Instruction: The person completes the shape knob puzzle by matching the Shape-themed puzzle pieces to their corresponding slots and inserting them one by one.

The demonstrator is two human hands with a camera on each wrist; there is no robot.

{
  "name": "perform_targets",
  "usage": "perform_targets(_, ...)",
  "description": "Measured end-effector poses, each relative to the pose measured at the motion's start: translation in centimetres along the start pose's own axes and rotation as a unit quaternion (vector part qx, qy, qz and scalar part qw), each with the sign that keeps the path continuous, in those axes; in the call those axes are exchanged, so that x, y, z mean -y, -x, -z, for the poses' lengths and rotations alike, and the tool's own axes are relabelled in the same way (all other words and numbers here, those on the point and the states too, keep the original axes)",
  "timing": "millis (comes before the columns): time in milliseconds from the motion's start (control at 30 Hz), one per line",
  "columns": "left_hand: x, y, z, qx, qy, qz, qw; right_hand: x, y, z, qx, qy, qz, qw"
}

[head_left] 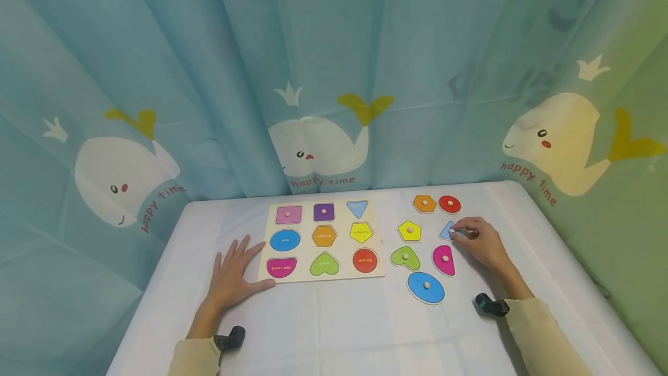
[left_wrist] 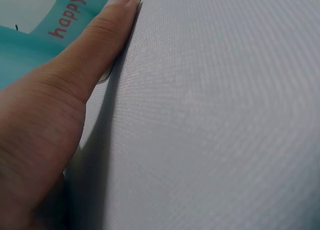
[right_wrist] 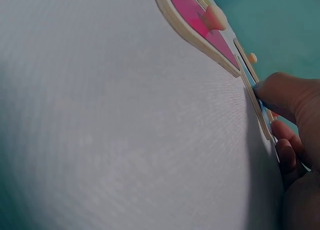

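My right hand [head_left: 482,242] pinches the knob of a blue triangle puzzle piece [head_left: 446,230], its tip showing left of the fingers. In the right wrist view, thumb and fingers close around that piece low over the cloth. My left hand [head_left: 232,274] lies with fingers spread at the left edge of the wooden shape board [head_left: 341,277], thumb touching its near corner. A pink rectangle piece [head_left: 294,219] and a purple square piece [head_left: 323,217] sit in the board. Its printed triangle, oval, hexagon, pentagon, half-round, heart and circle spots hold no pieces.
Right of the board lie an orange hexagon [head_left: 421,210], red circle [head_left: 446,209], yellow pentagon [head_left: 407,237], green heart [head_left: 412,263], magenta half round [head_left: 447,270] and blue oval [head_left: 420,295], all knobbed. A whale-printed curtain [head_left: 334,45] hangs behind the white-covered table [head_left: 355,329].
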State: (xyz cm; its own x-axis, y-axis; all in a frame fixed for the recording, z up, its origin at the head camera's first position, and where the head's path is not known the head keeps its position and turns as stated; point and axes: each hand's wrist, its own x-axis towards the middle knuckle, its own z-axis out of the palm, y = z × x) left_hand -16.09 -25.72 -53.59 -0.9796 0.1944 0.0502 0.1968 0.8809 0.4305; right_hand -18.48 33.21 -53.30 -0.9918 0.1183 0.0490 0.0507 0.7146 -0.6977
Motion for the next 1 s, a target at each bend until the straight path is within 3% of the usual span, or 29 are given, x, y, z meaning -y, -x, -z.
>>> perform_targets(700, 0.07, 0.05, -0.04, 0.009, 0.003, 0.007, 0.9999, -0.59, 0.27, -0.33, -0.011, 0.0, 0.001, 1.0)
perform_targets(1000, 0.1, 0.02, -0.1, 0.007, 0.0, 0.007, 1.0, -0.08, 0.47, -0.55, -0.038, 0.005, 0.01, 0.999)
